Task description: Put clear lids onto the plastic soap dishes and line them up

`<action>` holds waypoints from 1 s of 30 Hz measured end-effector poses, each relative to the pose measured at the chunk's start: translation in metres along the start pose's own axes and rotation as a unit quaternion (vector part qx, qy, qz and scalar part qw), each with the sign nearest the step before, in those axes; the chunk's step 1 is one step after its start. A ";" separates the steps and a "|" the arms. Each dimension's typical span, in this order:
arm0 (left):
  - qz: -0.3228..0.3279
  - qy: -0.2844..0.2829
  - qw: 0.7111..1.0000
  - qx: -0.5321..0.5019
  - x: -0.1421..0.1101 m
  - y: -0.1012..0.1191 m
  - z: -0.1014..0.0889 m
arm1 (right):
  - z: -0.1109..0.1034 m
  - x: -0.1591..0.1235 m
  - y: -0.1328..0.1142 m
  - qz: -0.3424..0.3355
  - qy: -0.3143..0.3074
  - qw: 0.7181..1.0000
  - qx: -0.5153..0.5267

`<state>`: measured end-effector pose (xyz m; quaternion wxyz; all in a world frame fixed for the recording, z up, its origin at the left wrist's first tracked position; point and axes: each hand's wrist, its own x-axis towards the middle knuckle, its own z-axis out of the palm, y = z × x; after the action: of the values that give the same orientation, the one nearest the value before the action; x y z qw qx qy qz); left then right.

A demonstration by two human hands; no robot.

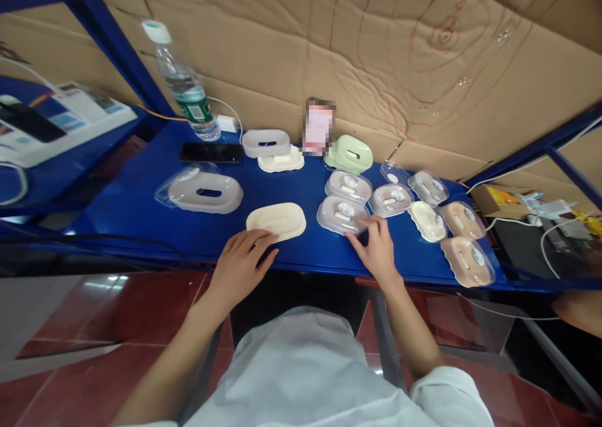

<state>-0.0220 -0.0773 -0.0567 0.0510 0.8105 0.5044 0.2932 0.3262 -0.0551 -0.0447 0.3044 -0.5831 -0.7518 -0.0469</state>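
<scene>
In the head view, my left hand (242, 261) rests at the near-left edge of a cream oval tray (286, 217). Its fingers are stretched out over the rim, with the thumb apart. My right hand (377, 248) has its thumb and fingers on the near-right corner of a grey dish with a clear lid (341, 214). Right behind that dish sits another lidded grey dish (345, 187), and a third lidded grey dish (391, 199) lies to its right. Left of the tray is an open grey oval base (226, 195) beside a clear lid (164, 189).
At the back stand a grey base (277, 140) on a cream piece (286, 162), a phone (318, 126), a green dish (352, 153) and a water bottle (192, 94). A black phone (211, 153) lies left. Brown lidded dishes (468, 261) line the right end. Cardboard (263, 51) walls the back.
</scene>
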 end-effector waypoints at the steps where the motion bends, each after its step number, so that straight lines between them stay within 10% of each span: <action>1: 0.007 0.001 1.000 -0.004 0.000 0.001 0.001 | 0.001 0.007 -0.003 0.004 -0.008 1.000 -0.010; 10: -0.122 0.126 0.983 0.052 0.020 -0.038 -0.018 | 0.004 0.003 -0.072 -0.170 -0.153 0.973 0.017; 16: -0.151 0.102 0.981 0.071 0.031 -0.061 -0.015 | 0.018 -0.002 -0.085 -0.209 -0.211 0.954 0.053; 30: 0.068 0.116 0.990 0.032 0.045 0.017 0.002 | 0.016 -0.014 -0.076 -0.136 -0.171 0.965 0.146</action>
<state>0.0069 -0.0472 -0.0331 -0.0541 0.8050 0.4595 0.3714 0.2525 -0.0841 -0.0436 0.2441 -0.4242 -0.8633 0.1231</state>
